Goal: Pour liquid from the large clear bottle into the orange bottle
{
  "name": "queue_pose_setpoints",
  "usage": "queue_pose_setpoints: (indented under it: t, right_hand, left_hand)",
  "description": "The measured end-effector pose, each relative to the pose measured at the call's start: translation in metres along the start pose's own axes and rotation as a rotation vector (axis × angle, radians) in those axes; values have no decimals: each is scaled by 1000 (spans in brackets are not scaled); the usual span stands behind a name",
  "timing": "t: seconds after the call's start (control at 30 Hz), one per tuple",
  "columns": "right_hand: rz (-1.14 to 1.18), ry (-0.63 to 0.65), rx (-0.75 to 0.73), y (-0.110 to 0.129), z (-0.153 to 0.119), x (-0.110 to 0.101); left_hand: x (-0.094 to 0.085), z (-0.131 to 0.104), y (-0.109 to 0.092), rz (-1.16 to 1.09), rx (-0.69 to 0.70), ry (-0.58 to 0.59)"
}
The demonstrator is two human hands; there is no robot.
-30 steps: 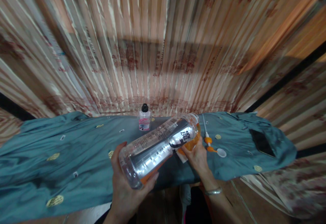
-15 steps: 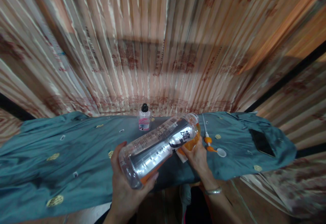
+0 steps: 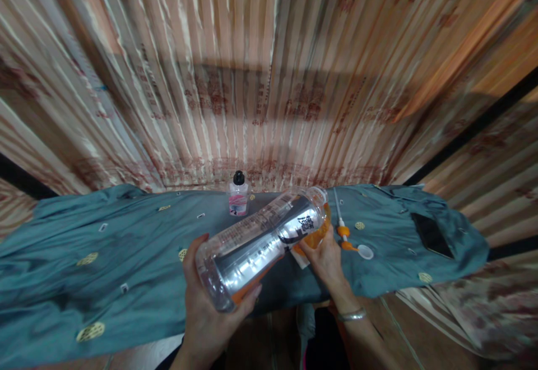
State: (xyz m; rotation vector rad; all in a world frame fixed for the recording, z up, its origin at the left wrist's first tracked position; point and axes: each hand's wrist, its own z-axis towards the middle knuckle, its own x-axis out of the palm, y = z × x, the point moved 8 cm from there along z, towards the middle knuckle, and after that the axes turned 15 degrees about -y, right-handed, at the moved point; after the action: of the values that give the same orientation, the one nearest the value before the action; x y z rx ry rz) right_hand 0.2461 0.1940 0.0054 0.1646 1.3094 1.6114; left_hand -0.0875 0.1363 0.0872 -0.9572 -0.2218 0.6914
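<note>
A large clear plastic bottle [image 3: 260, 246] with a silver label is tilted, its mouth up at the right. My left hand [image 3: 212, 308] grips its base end. Behind the bottle's neck is an orange bottle [image 3: 315, 238], partly hidden, with my right hand [image 3: 325, 260] closed around it. The clear bottle's mouth lies over the top of the orange one; I cannot tell whether they touch. Just right of my right hand, an orange pump dispenser top [image 3: 343, 232] with a white tube lies on the cloth beside a small white round cap [image 3: 365, 252].
A small clear bottle with a pink label and black cap [image 3: 239, 196] stands at the back of the table. A dark phone [image 3: 432, 235] lies at the right. Green patterned cloth [image 3: 143, 258] covers the table, and a striped curtain [image 3: 269, 101] hangs behind it.
</note>
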Motion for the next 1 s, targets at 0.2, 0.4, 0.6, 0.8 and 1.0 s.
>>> queue_pose_setpoints:
  t: [0.2,0.4,0.6,0.8,1.0]
  right_hand:
    - [-4,-5,-7,3,0,-1]
    - [-7,-3,-8,1,0,0]
    - [-17,-17,-19,-3,0,0]
    - [-31,-21,-50,-4,1,1]
    - [-38,-27,-40,-5,0,1]
  left_hand:
    - [0,-1,-2,1,-4,-5]
    - [-1,1,8,-16,-12,22]
    - [-2,3,13,-17,59,82]
    - [-3,3,10,21,103,65]
    - [-2,3,10,-8,64,71]
